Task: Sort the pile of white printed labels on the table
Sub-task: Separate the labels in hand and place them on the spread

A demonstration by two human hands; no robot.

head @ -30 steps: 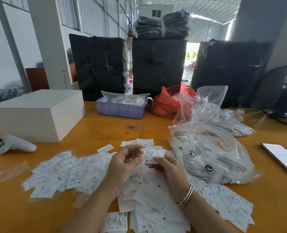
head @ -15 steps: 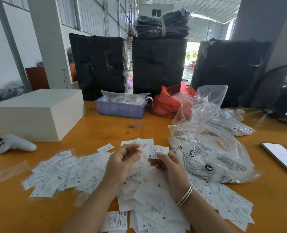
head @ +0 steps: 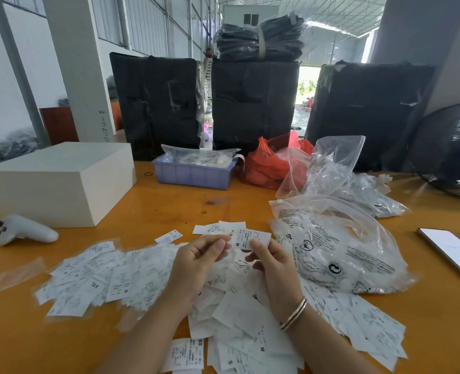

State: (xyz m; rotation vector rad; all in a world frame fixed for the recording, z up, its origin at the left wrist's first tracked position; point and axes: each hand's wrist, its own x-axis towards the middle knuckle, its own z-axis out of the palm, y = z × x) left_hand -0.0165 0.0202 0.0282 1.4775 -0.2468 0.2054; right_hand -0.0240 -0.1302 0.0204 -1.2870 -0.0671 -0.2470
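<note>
Right hand (head: pixel 273 268) pinches a label (head: pixel 253 238) above the pile (head: pixel 237 314); left hand (head: pixel 196 261) curled beside it, empty

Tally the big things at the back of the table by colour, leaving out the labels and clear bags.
Black bales: 3
White box: 1
Blue tray: 1
Red bag: 1
Black fan: 1
Total: 7

Warehouse: wrapped bales (head: pixel 253 103), steel roof (head: pixel 317 12).
</note>
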